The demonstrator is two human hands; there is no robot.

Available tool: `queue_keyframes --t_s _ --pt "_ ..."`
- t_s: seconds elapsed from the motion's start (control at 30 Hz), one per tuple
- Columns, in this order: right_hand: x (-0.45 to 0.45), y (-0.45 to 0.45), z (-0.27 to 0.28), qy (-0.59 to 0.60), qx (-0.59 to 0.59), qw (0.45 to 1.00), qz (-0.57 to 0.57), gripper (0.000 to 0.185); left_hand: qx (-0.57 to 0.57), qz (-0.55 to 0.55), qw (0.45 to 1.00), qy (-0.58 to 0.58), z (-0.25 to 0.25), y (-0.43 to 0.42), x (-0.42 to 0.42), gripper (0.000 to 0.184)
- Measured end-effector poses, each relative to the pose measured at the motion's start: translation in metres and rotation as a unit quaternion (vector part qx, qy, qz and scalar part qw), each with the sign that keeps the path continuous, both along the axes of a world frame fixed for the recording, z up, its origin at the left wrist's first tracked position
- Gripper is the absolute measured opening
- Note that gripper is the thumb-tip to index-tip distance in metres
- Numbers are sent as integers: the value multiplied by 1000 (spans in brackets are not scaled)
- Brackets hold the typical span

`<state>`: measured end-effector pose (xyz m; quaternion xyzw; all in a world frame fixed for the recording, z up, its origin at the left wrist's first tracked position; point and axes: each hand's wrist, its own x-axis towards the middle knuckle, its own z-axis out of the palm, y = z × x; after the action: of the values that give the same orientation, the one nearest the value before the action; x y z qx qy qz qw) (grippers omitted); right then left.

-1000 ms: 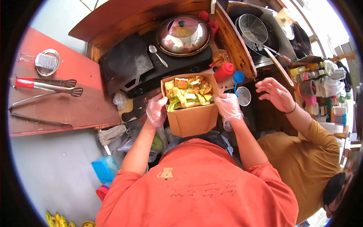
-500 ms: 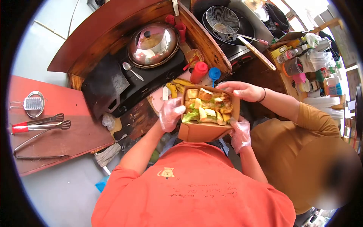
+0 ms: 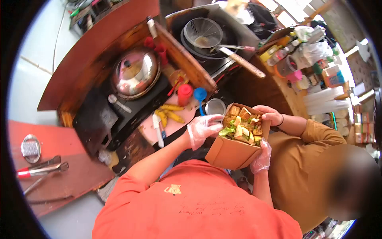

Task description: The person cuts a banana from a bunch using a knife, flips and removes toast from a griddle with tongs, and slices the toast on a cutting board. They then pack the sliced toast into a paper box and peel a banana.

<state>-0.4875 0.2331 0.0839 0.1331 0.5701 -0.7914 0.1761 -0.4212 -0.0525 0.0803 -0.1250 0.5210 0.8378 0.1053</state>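
An open cardboard food box [image 3: 232,153] is filled with lettuce, chunks of bread or egg and browned pieces [image 3: 242,126]. My right hand [image 3: 261,158], in a clear plastic glove, grips the box at its lower right side. Also gloved, my left hand [image 3: 203,130] is beside the left rim with its fingers stretched out. Whether those fingertips still touch the cardboard I cannot tell. A co-worker's bare hand [image 3: 269,115] holds the upper right corner of the same box.
Behind the box are bananas [image 3: 170,114], a knife [image 3: 158,129] on a pink board [image 3: 148,128], a red bottle [image 3: 184,95] and a blue-topped one [image 3: 199,95]. A lidded pan [image 3: 136,75] sits on the stove. Tongs [image 3: 43,169] lie at left; the co-worker [image 3: 294,167] stands at right.
The box has moved to the right, toward the co-worker, whose hand has closed on its corner. My left hand has loosened from the left side. The camera view has shifted.
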Motion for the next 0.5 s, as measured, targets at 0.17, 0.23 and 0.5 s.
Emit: queue_keyframes --t_s 0.17,0.23,0.5 --pt "-4 25 -11 -95 -134 983 -82 42 54 16 998 -12 -24 3 -7 55" --pt "27 28 -36 -152 -149 973 -93 47 59 50 997 -29 -44 -7 -1 51" --pt "-92 83 -49 -52 -283 914 -286 71 -92 231 967 -57 -82 -68 90 38"
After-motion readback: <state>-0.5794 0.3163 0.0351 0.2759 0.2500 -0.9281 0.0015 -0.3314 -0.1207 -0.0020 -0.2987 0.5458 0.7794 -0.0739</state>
